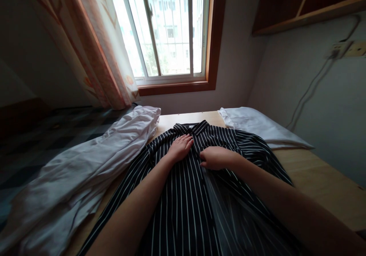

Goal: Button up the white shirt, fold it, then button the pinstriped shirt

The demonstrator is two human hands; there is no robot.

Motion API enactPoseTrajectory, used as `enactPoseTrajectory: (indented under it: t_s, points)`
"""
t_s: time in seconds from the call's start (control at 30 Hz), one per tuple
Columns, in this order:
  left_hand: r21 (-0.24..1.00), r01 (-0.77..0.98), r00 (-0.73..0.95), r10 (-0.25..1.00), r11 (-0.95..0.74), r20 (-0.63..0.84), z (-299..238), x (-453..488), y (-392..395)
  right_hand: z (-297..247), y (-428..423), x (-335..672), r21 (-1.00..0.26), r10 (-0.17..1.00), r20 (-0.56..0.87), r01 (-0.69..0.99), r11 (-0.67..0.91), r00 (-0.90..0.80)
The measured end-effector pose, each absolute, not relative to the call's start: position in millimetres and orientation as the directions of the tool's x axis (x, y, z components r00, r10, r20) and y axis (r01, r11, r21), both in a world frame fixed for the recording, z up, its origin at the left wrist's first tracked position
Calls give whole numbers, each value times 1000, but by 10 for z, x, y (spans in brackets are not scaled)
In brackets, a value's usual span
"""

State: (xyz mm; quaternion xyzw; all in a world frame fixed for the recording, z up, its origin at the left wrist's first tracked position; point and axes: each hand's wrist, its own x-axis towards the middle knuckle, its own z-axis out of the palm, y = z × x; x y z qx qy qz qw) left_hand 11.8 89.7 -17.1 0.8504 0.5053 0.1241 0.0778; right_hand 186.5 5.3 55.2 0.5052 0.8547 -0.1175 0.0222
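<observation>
A black shirt with white stripes (183, 195) lies spread out, its collar toward the window and its sleeves out to both sides. My left hand (180, 148) rests flat on the shirt's front just below the collar, fingers stretched out. To the right of it, my right hand (215, 158) is closed at the front opening, with the fingers curled around the edge of the shirt's right-side panel. Below that hand the panel is partly lifted and blurred, and its paler inner side shows.
A light wooden table (317, 176) lies under the shirt. A crumpled white garment (94, 164) is at the left, beside a dark checked surface (25, 145). Folded white cloth (254, 124) lies at the back right. Behind are a window (168, 31), a curtain (94, 39) and a wall cable (307, 88).
</observation>
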Motion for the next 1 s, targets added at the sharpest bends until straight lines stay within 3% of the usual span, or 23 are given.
enactPoseTrajectory:
  t_s: [0.17, 0.37, 0.43, 0.53, 0.57, 0.63, 0.7, 0.77, 1.0]
  points:
    - [192, 856, 466, 877, -480, 115, -159, 126, 900, 746, -179, 1769, -102, 831, -236, 863, 494, -503]
    - [198, 864, 457, 886, -463, 73, -131, 119, 868, 643, -321, 1612, -122, 835, -251, 872, 474, -489]
    - [178, 866, 464, 884, -467, 62, -125, 117, 854, 625, -258, 1654, -193, 757, -412, 861, 471, -507]
    - [155, 869, 467, 883, -469, 49, -125, 117, 846, 637, 5, 1876, -490, 475, -661, 814, 311, -580]
    - [152, 871, 467, 883, -468, 44, -126, 118, 847, 632, 127, 1976, -570, 496, -620, 783, 248, -608]
    - [148, 871, 469, 882, -469, 36, -129, 120, 849, 581, 378, 2173, -619, 750, -398, 758, 205, -528]
    - [145, 869, 475, 880, -474, 31, -133, 125, 851, 458, 587, 2317, -518, 951, -95, 831, 204, -293]
    - [140, 868, 478, 878, -477, 31, -138, 130, 852, 278, 715, 2378, -365, 981, 70, 911, 193, -180]
    - [120, 868, 482, 876, -482, 26, -155, 126, 849, -222, 794, 2268, -251, 999, -48, 968, -18, 6]
